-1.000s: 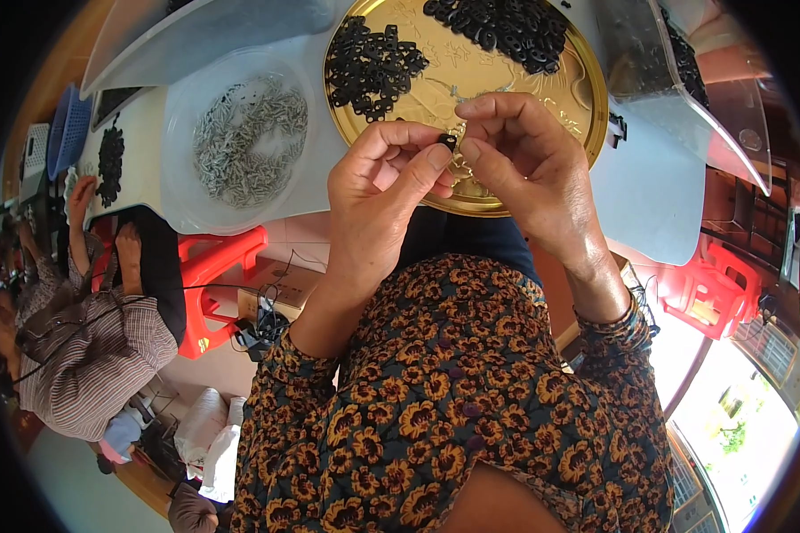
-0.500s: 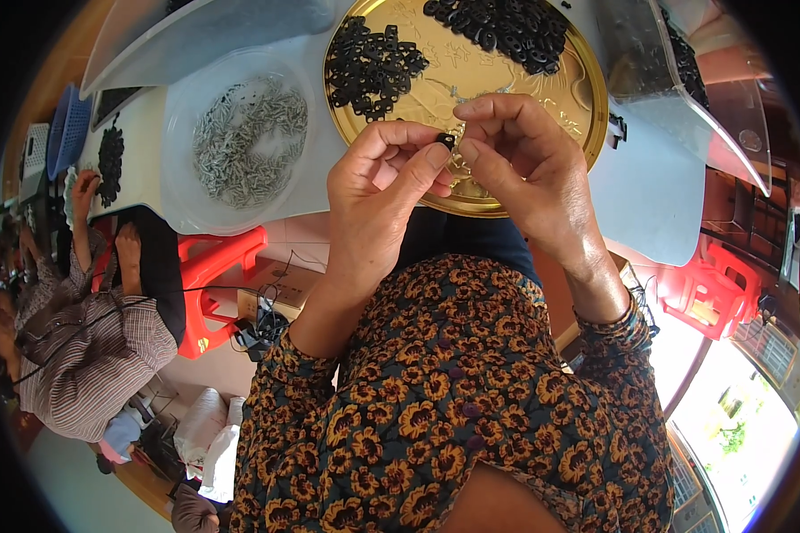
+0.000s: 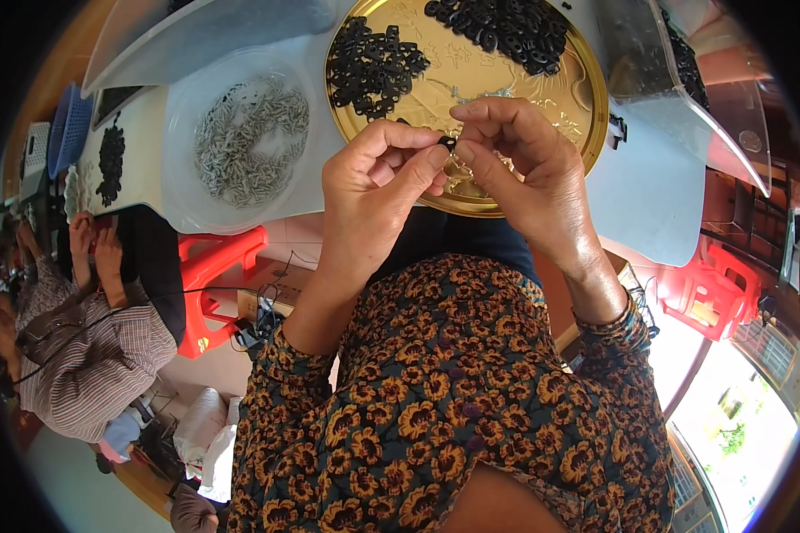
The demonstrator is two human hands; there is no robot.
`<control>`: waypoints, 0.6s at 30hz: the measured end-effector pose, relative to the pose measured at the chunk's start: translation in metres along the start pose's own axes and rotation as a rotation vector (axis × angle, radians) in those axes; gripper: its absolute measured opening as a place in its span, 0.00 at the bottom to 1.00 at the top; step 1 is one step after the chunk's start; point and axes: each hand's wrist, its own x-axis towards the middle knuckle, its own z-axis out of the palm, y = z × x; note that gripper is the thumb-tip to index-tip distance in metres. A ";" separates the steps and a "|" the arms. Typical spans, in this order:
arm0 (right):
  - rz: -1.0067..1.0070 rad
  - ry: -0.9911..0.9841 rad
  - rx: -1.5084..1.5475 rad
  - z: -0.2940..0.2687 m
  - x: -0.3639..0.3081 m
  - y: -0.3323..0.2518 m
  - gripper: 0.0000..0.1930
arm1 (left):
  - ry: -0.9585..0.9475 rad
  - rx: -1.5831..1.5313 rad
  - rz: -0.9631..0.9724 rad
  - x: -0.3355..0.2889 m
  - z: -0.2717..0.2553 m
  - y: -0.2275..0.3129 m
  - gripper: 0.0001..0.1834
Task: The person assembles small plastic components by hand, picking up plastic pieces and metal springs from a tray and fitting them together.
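Over the near part of a round gold tray (image 3: 582, 169), my left hand (image 3: 375, 186) pinches a small black plastic part (image 3: 447, 142) between thumb and forefinger. Close on its right is my right hand (image 3: 535, 173), its fingers bent and its thumb tip beside the part. Whatever the right fingertips hold, if anything, is too small to make out. One heap of black plastic pieces (image 3: 375, 71) lies on the tray's left side. Black oval pieces (image 3: 507, 31) are heaped at its far right. Some small silvery bits (image 3: 498, 92) lie behind my fingers.
A clear plastic tub (image 3: 176, 169) of small metal screws (image 3: 253, 147) stands left of the tray. Clear bins (image 3: 720, 115) flank the table. At the left sits a co-worker in a striped shirt (image 3: 102, 364). Red stools (image 3: 209, 302) stand below the table.
My right thumb has come slightly closer to the black part, and my left hand has shifted a little. The co-worker's hands have drawn back from the table and come together.
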 end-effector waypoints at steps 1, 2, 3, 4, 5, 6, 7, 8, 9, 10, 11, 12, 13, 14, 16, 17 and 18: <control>-0.003 0.009 -0.033 0.001 -0.001 0.000 0.14 | -0.005 0.010 -0.024 0.000 0.000 0.000 0.06; -0.007 0.018 -0.068 0.000 -0.001 -0.001 0.14 | -0.006 0.009 -0.024 0.000 0.001 0.000 0.06; -0.007 0.018 -0.069 0.001 -0.001 -0.001 0.14 | 0.029 -0.005 -0.046 -0.001 0.002 -0.001 0.07; -0.007 0.028 -0.061 0.003 -0.001 -0.001 0.15 | 0.064 -0.019 -0.067 -0.001 0.004 -0.001 0.08; -0.006 0.039 -0.053 0.003 -0.001 0.000 0.15 | 0.063 -0.019 -0.067 -0.001 0.005 -0.002 0.08; -0.006 0.040 -0.054 0.003 -0.001 0.002 0.15 | 0.060 -0.027 -0.057 -0.001 0.006 -0.002 0.08; -0.037 0.043 -0.073 0.003 -0.001 0.004 0.15 | 0.057 -0.034 -0.046 -0.001 0.006 -0.003 0.08; -0.069 0.045 -0.092 0.004 -0.001 0.005 0.15 | 0.058 -0.034 -0.046 -0.001 0.006 -0.003 0.08; -0.069 0.044 -0.091 0.005 -0.001 0.005 0.15 | 0.048 -0.022 -0.037 0.000 0.005 -0.003 0.07; -0.089 0.050 -0.111 0.006 -0.001 0.005 0.15 | 0.038 -0.009 -0.029 0.000 0.004 -0.003 0.06; -0.108 0.058 -0.133 0.008 -0.001 0.005 0.15 | 0.037 -0.009 -0.029 0.001 0.003 -0.002 0.06; -0.108 0.058 -0.133 0.009 -0.001 0.006 0.15 | 0.045 0.043 -0.029 0.002 0.002 -0.002 0.06; -0.128 0.062 -0.186 0.010 -0.001 0.006 0.14 | 0.052 0.095 -0.028 0.002 0.001 -0.001 0.06; -0.149 0.065 -0.238 0.011 -0.001 0.007 0.14 | 0.052 0.096 -0.027 0.003 0.001 -0.002 0.06; -0.064 0.082 -0.095 0.011 -0.003 0.012 0.13 | 0.035 -0.007 -0.053 0.003 -0.001 -0.004 0.06; 0.022 0.096 0.048 0.011 -0.005 0.013 0.12 | 0.036 -0.007 -0.053 0.003 -0.001 -0.004 0.06; 0.023 0.096 0.048 0.011 -0.005 0.012 0.12 | 0.040 -0.050 -0.072 0.002 -0.001 -0.004 0.07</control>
